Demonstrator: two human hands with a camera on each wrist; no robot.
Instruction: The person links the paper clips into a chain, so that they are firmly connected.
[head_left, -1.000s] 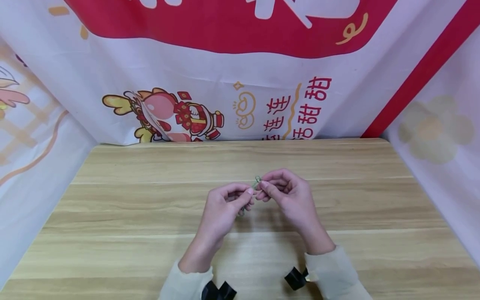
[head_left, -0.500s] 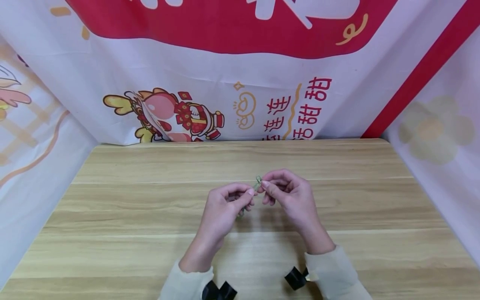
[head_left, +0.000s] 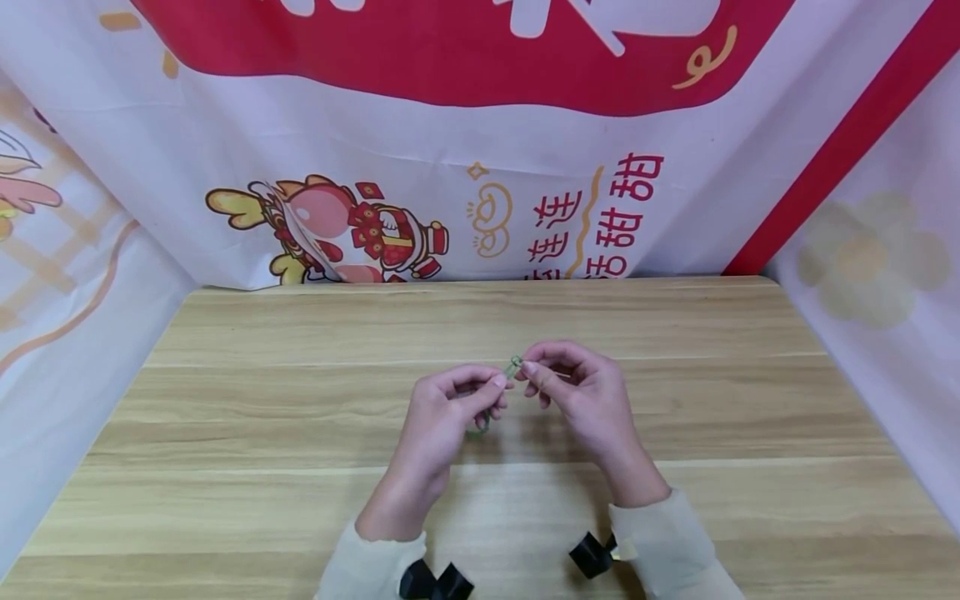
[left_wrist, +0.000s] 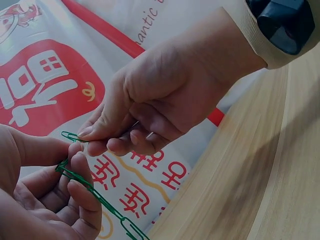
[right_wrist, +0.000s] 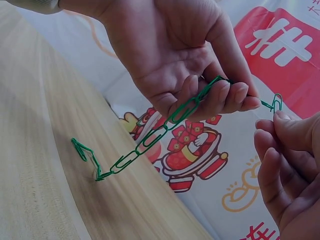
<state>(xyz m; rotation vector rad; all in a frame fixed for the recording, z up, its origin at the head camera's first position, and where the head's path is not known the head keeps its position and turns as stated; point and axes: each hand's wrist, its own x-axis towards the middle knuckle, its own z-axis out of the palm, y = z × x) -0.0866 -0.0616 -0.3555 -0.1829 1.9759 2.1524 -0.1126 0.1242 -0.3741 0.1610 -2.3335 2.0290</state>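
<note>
A chain of several green paper clips [right_wrist: 183, 111] runs through the fingers of my left hand [head_left: 442, 417]. Its free length hangs below that hand, over the table. My left thumb and index finger pinch the chain close to its upper end. Just beyond them, an end paper clip [right_wrist: 277, 102] sticks out. My right hand [head_left: 592, 400] pinches this clip between thumb and index finger, its other fingers loosely curled. In the left wrist view, the fingertips of both hands almost meet at the end clip [left_wrist: 70, 135]. Part of the chain is hidden behind the left fingers.
Beneath the hands lies a wood-grain table [head_left: 262, 433]. A white and red printed cloth [head_left: 420, 133] hangs behind its far edge, with more cloth at both sides. Black devices [head_left: 592, 556] are strapped at both sleeve cuffs.
Both hands stay almost in place. The end clip has tilted and dropped slightly at the right fingertips, and the right hand's lower fingers have drawn back from the left hand.
</note>
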